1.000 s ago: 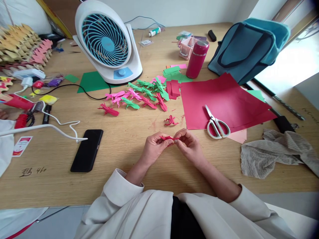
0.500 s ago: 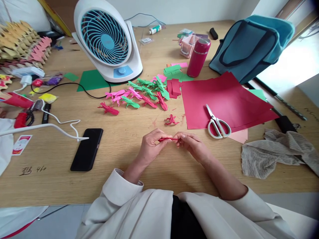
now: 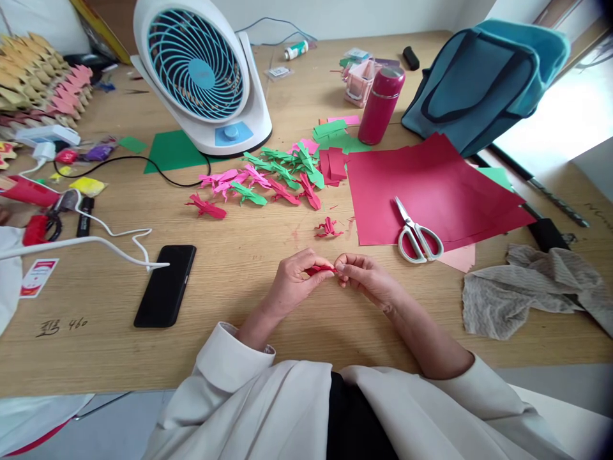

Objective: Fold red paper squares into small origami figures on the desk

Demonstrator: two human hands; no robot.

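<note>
A small piece of folded red paper is pinched between my two hands, low over the table's front half. My left hand grips its left part between thumb and fingers. At its right end, the thumb and forefinger of my right hand pinch the tip. Fingers cover much of the paper. Just beyond my hands lies a small red cut-paper figure. Farther back, several folded figures in green, pink and red lie in a loose cluster. White-handled scissors rest on large red sheets to the right.
A white fan stands at the back left, a red flask and a blue bag at the back right. A black phone lies to my left, with a white cable across it. A grey cloth lies at right.
The red paper has turned slightly, showing more of its face between my hands. My right fingers have shifted their pinch at its right end. The whole view has moved slightly.
</note>
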